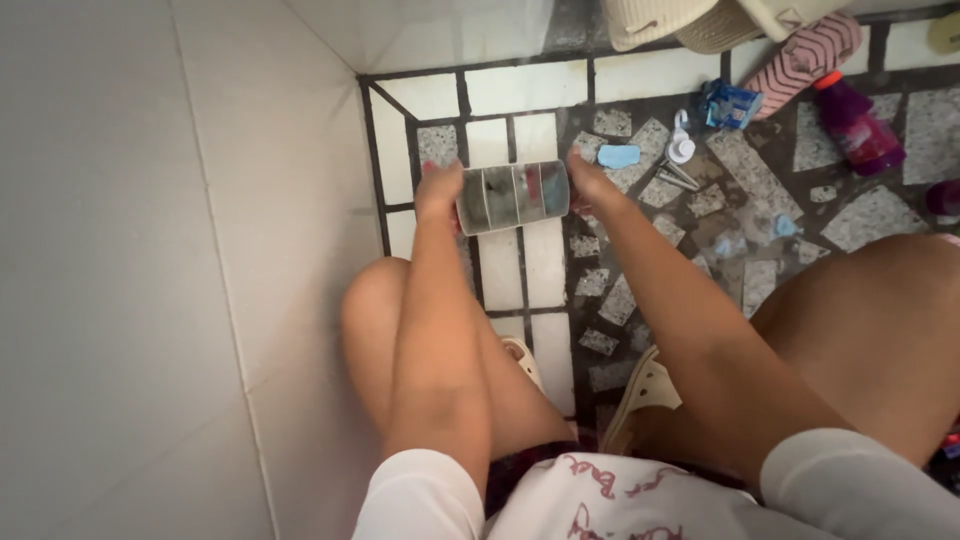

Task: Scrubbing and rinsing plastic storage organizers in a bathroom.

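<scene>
I crouch over a tiled floor and hold a clear plastic divided organizer box [513, 196] between both hands, above the floor. My left hand [438, 188] grips its left end. At its right end, my right hand [590, 180] is closed on the edge. The box has several compartments with dark and reddish small things inside; I cannot tell what they are.
A grey wall [150, 270] stands close on the left. On the mosaic floor lie a blue soap-like piece [618, 156], a small white pump bottle [680, 146], a blue packet [731, 104], a purple bottle [858, 128], a pink sandal [806, 58] and woven baskets [690, 22].
</scene>
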